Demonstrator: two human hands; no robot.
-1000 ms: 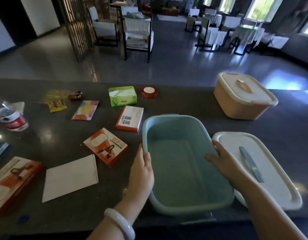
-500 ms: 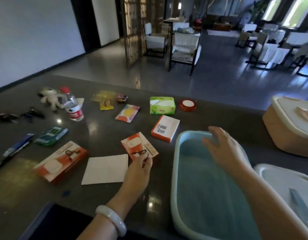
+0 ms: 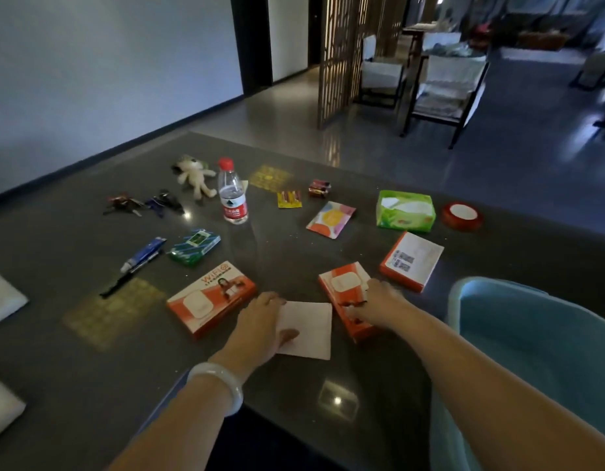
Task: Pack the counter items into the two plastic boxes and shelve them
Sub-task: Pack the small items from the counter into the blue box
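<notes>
Left hand [image 3: 260, 321] rests flat on white paper [image 3: 309, 329], right hand [image 3: 379, 300] fingers curl on orange box [image 3: 345, 294] beside empty blue box [image 3: 532, 334] on bench [image 3: 90, 385]; paper may slide, box slip.

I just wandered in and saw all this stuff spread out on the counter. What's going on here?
A person is packing loose items into a blue plastic box at the right, with nothing visible inside it so far. The left hand rests on a white paper square; the right hand is on an orange carton. A water bottle, tissue pack, keys and plush toy wait on the counter.
</notes>
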